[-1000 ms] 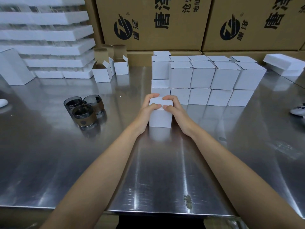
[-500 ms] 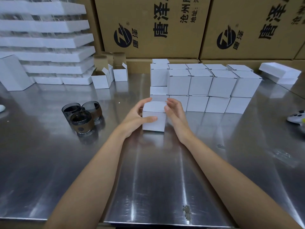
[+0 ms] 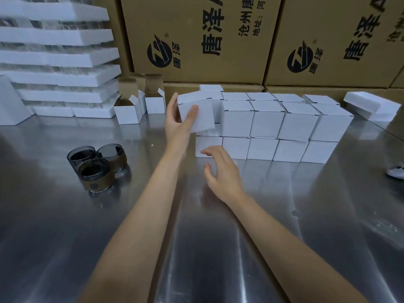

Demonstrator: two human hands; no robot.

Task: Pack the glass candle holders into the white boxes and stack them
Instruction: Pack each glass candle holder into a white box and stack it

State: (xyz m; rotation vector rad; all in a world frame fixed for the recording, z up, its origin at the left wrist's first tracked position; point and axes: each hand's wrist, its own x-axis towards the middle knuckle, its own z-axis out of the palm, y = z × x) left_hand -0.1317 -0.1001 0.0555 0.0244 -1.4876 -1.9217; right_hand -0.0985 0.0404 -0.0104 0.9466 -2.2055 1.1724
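Many white boxes [image 3: 269, 123] were stacked; three glass candle holders [image 3: 96, 171] were left.
The left hand [image 3: 176, 127] gripped one shut box [image 3: 204, 119] up beside them, near the table's [image 3: 196, 248] far edge. The right hand [image 3: 225, 176] had loose, spread fingers, holding nothing. The holders stood toward the left edge.

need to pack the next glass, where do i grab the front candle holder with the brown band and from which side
Grip the front candle holder round its brown band, coming from the near side: it stands upright, and the back-left holder and back-right holder crowd close behind it.
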